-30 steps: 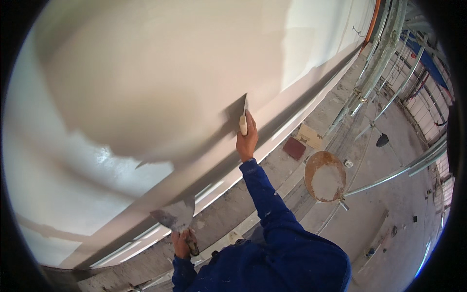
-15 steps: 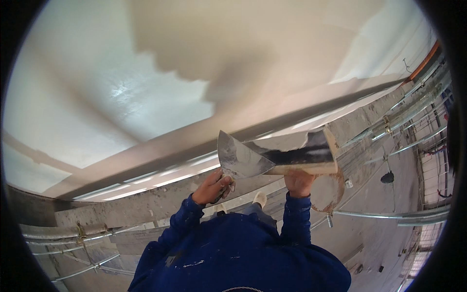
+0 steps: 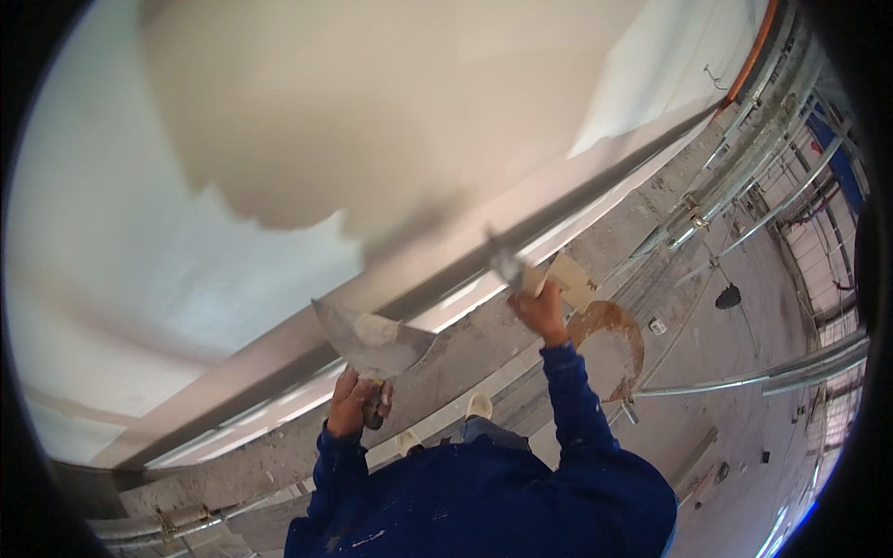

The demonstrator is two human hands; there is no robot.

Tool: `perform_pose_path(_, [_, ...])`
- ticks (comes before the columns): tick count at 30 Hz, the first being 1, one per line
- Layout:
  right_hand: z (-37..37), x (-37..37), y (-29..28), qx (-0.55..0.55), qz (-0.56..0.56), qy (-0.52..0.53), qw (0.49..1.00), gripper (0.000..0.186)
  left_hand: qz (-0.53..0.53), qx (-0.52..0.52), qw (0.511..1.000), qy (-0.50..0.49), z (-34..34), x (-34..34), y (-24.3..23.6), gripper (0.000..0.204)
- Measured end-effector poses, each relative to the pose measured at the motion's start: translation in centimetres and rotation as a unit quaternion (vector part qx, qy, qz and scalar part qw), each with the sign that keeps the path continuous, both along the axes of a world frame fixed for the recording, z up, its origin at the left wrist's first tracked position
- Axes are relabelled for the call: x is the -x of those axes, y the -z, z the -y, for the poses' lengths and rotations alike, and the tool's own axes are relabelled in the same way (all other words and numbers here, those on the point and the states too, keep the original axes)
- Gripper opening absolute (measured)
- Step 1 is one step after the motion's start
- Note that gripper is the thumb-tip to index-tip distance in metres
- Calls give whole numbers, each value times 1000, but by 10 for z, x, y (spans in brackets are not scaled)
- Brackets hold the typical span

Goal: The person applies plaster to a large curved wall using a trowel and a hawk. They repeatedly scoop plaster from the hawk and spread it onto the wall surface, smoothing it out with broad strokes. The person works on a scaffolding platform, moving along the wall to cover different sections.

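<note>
Plaster coat [image 3: 372,139] covers a big beige patch up top, but the white wall [image 3: 121,279] below it is bare. Left hand [image 3: 352,405] grips the loaded hawk [image 3: 372,339]; right hand [image 3: 539,312], well apart, clamps the trowel [image 3: 507,265].

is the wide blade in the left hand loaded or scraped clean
Loaded. The wide blade held by the left hand carries a pale lump of filler near its upper middle; the rest of its grey face looks only thinly smeared.

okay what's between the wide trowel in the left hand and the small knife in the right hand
In the head view nothing lies between the wide trowel and the small knife: only the wall's pale lower strip shows behind that gap.
</note>
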State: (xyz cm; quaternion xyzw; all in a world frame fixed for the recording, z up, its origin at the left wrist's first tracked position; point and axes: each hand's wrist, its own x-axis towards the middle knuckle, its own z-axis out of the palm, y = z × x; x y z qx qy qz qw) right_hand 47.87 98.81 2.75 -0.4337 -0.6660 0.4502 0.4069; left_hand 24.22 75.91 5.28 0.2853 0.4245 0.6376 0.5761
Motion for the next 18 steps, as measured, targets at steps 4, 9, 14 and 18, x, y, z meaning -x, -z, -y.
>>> perform_pose_path(4, [-141, -23, 10, -113, -80, 213, 967, 34, -3, 32, 999, -33, 3, -14, 5, 40])
perform_pose_path(9, [-259, -38, -11, -255, -33, 355, 899, 42, -9, 68, 994, -86, 18, -27, 19, 35])
perform_pose_path(14, [-303, -32, -34, -297, -40, 355, 886, 53, 16, 90, 987, -130, 32, -34, 29, 36])
perform_pose_path(18, [-294, -9, -38, -219, -98, 283, 928, 65, 42, 102, 984, -142, 39, -32, 36, 37])
